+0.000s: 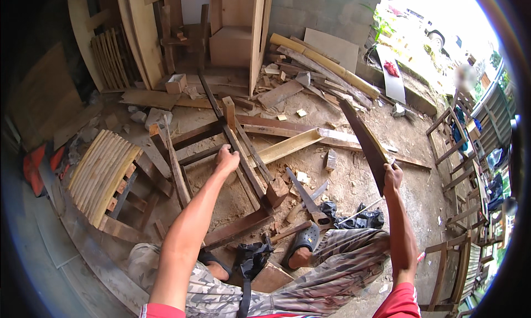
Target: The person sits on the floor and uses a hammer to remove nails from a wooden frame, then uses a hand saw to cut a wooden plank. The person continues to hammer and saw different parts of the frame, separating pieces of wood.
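Observation:
My right hand (pixel 392 177) is raised at the right, closed round the lower end of a flat wooden board (pixel 365 144), dark-faced with a lighter edge. The board slants up and to the left. My left hand (pixel 227 159) is closed at a long rail of a dark wooden chair frame (pixel 251 177), which lies tilted on the ground in front of me. Between my two hands, a handsaw (pixel 306 196) lies on the ground near my right foot. The fingers of my left hand are partly hidden.
A slatted wooden piece (pixel 105 177) stands at the left. Offcuts and a yellow pole (pixel 326 63) are piled by the far wall. A black plastic bag (pixel 359 217) lies near my right knee. More wooden frames (pixel 462 191) line the right side. Wood chips litter the dirt floor.

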Demonstrator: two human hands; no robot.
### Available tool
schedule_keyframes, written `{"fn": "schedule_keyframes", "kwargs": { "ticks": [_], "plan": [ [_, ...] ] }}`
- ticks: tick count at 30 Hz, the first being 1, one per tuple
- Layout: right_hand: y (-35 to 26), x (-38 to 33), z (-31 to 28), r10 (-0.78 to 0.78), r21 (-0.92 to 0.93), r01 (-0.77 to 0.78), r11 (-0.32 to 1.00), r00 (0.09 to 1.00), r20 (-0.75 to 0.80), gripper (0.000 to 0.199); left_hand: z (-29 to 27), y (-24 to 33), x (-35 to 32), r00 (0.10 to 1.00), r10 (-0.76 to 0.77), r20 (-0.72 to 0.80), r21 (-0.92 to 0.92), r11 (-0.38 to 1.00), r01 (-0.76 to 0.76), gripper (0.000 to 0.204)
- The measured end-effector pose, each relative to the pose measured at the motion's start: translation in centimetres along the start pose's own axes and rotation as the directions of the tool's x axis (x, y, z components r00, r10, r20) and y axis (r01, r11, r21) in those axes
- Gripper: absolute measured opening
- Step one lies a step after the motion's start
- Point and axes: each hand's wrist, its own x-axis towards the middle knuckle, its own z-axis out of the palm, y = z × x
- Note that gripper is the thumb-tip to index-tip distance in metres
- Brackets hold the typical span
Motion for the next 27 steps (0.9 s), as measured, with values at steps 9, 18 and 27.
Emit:
{"fn": "schedule_keyframes", "kwargs": {
  "ticks": [9,18,27],
  "plan": [
    [-10.7,-16.5,-2.4,-0.134,0.218,0.098,0.971,0.978,0.159,0.036,1.2,7.5,-7.4,0.967,0.151,0.205,-0.331,0.94,-0.077,0.076],
    [-13.4,-28.6,1.4,-0.148,0.363,0.023,0.931,0.936,0.32,0.033,1.9,10.4,-11.3,0.974,0.226,0.002,-0.824,0.552,-0.126,0.123],
    [-8.2,-33.9,5.3,-0.436,0.151,0.411,0.899,0.807,0.398,0.038,3.8,4.1,-10.5,0.998,0.055,0.007,-0.875,0.484,-0.021,0.071]
  ]
}}
